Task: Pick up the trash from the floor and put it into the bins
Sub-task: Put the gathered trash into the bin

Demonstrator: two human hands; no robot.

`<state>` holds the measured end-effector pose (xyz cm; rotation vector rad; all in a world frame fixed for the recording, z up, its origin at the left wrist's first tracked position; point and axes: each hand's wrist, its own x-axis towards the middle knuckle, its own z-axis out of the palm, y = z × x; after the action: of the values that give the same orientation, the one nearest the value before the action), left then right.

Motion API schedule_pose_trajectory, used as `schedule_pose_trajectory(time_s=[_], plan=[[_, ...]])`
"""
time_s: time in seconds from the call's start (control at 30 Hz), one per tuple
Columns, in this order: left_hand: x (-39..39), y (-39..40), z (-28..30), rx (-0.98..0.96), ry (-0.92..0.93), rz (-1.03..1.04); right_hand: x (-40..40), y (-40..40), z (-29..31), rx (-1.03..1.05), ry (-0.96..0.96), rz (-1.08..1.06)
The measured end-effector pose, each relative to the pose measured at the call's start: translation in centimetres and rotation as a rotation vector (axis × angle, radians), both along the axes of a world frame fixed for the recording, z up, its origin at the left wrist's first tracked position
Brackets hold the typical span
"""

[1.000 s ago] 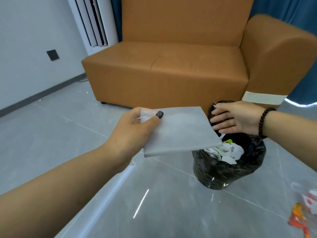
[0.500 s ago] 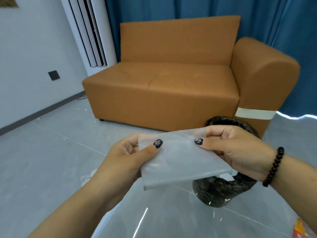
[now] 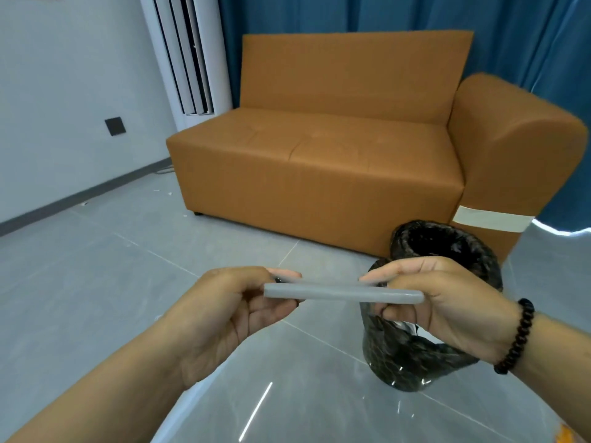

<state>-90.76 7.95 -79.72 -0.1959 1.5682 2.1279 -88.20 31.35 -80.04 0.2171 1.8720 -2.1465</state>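
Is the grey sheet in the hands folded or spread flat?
Folded. The grey sheet shows a thick rounded edge, pinched by the left hand and the right hand.

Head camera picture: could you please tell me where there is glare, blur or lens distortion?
Head view: white streaks of glare on the glossy floor; a bright strip under the curtain; wide-angle bending tilts the air conditioner; the sheet between left hand and right hand looks slightly soft.
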Motion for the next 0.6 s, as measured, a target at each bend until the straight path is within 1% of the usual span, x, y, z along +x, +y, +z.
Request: schedule_pose_trajectory(time_s=[0.07,0.1,0.2,0.27,0.37,0.5,0.6], plan=[[-0.3,-0.2,-0.1,-0.019,0.039,0.003,-0.1,-0.4,0.0,0.01,0.023,0.014],[-0.5,-0.2,-0.1,-0.059,0.072,-0.009,-0.2,-0.5,-0.1,0.033,0.045,0.018],[-0.2,0.0,-0.2,-0.277,0.182,-0.048,-0.4,-0.8,-0.5,0.162,0.096,-0.014],[0.1,0.3,-0.3,-0.347,0.218,-0.013,-0.5,-0.9,-0.7,0.19,0.15,-0.039],[0.1,0.4,-0.5,-0.367,0.218,0.008,-0.6,-0.9,-0.9,0.232,0.188,-0.057],[0.0,0.2,-0.5,-0.404,0.19,-0.018,-0.1,-1.6,-0.3,0.373,0.232,-0.073],[0.2,0.4,-0.5,-0.315,0.135,-0.071,0.0,-1.9,-0.1,0.409,0.308,-0.091]])
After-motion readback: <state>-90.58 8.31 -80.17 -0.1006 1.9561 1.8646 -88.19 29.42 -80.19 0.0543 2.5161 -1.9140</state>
